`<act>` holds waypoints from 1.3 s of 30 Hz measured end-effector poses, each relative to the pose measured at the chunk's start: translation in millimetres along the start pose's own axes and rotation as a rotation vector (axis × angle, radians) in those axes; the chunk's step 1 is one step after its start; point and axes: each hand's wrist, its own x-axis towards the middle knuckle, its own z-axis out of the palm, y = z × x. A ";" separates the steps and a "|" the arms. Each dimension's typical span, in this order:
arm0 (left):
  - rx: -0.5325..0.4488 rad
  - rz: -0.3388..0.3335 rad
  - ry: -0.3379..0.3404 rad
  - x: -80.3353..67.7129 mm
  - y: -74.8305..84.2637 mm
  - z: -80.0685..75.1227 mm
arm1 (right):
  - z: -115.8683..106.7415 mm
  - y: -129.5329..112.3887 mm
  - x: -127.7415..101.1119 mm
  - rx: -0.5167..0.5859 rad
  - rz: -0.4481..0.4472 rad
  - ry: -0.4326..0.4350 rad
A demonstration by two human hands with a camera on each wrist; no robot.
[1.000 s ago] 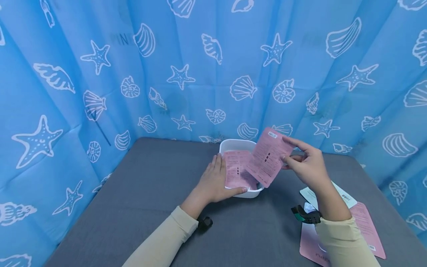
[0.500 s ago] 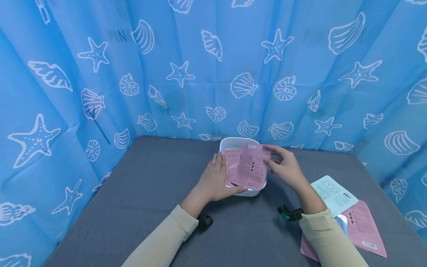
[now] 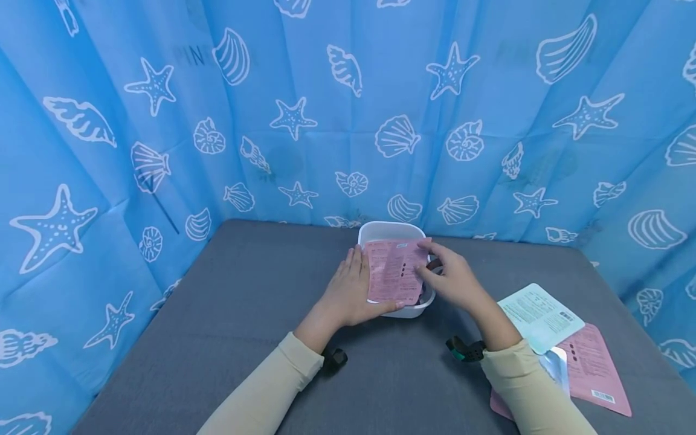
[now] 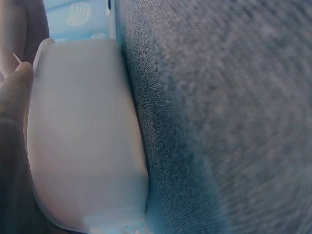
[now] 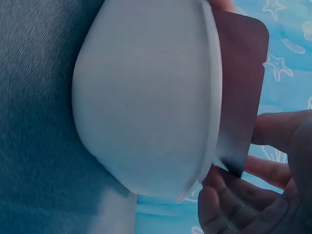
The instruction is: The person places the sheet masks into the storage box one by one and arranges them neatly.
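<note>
A white tub (image 3: 393,230) stands at the middle back of the grey table (image 3: 217,326). Pink sachets lie in it, and the top pink sachet (image 3: 393,270) lies nearly flat over its opening. My left hand (image 3: 348,293) rests against the tub's left wall with straight fingers, its thumb along the front wall. My right hand (image 3: 435,275) pinches the top sachet's right edge. In the left wrist view the tub (image 4: 83,136) fills the left side beside my thumb. The right wrist view shows the tub (image 5: 146,97) from outside, the sachet (image 5: 241,87) over its rim and my right hand (image 5: 243,163) at the sachet's corner.
A pale green sachet (image 3: 538,317), a silver one (image 3: 556,362) and pink sachets (image 3: 592,368) lie at the table's right front, beside my right forearm. A blue curtain (image 3: 163,151) printed with shells and starfish hangs close round the table's left, back and right sides.
My right hand has carried the pink sachet left and down from above the tub's right side onto the sachets inside. The left hand has stayed on the tub.
</note>
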 end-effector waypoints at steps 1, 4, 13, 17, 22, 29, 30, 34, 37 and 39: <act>0.000 0.001 0.000 0.0 0.1 -0.5 | 0.5 -1.5 -0.6 -0.032 -0.002 -0.006; 0.006 0.001 0.004 0.5 0.1 -0.7 | 2.0 -6.2 -2.0 -0.142 -0.010 -0.019; -0.001 0.002 0.005 1.0 1.9 -0.4 | 0.0 -13.3 -4.1 -0.268 -0.024 -0.026; 0.003 0.003 0.006 1.2 1.4 0.7 | -3.0 -15.0 -5.8 -0.277 -0.026 -0.022; 0.011 0.001 0.003 1.0 0.8 2.3 | -6.4 -14.3 -10.0 -0.274 -0.016 -0.026; -0.006 0.006 0.014 1.9 1.1 2.4 | -15.4 -5.7 -19.2 -0.312 -0.018 -0.016; -0.004 0.007 0.014 1.8 1.0 2.1 | -17.3 -4.7 -21.3 -0.321 -0.015 -0.019; -0.006 0.004 0.013 2.0 0.0 1.6 | -26.3 2.4 -30.6 -0.347 0.010 -0.021; -0.012 -0.004 0.012 1.5 -1.2 1.3 | -33.3 11.7 -37.3 -0.355 0.027 -0.016; -0.012 -0.007 0.011 0.9 -2.1 1.1 | -37.2 18.2 -41.4 -0.363 0.040 -0.022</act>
